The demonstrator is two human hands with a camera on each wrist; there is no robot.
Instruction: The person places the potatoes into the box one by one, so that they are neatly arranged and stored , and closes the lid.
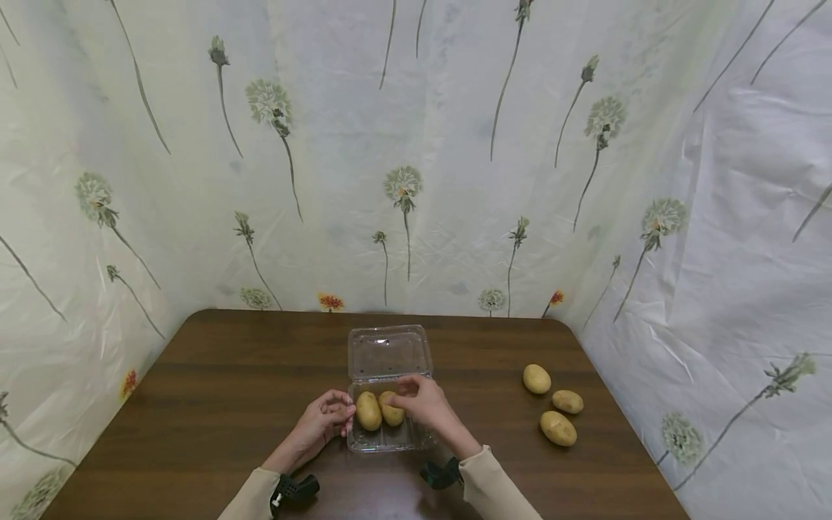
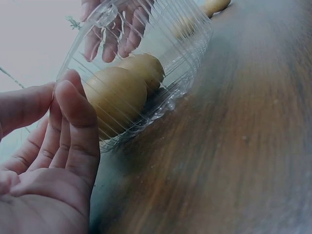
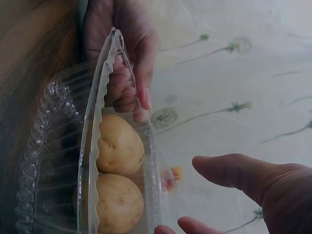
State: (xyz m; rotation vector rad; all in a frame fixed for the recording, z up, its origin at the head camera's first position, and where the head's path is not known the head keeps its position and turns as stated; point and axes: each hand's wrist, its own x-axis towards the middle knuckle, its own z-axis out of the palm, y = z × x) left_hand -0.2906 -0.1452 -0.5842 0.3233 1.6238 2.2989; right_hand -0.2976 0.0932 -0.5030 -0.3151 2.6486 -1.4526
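Note:
A clear plastic clamshell container [image 1: 382,447] stands on the table with its lid [image 1: 390,354] raised at the back. Two potatoes [image 1: 368,413] lie side by side in its left part, seen through the ribbed wall in the left wrist view. My left hand [image 1: 320,421] pinches the container's left rim between thumb and fingers. Over the right part of the container is my right hand [image 1: 429,406], overlapping the second potato [image 1: 393,415] in the head view. In the right wrist view its thumb [image 3: 229,171] and fingers are spread apart, holding nothing.
Three more potatoes [image 1: 558,429] lie grouped on the right side of the dark wooden table [image 1: 247,375]. A pale curtain [image 1: 338,180] printed with dandelions hangs behind and along both sides of the table.

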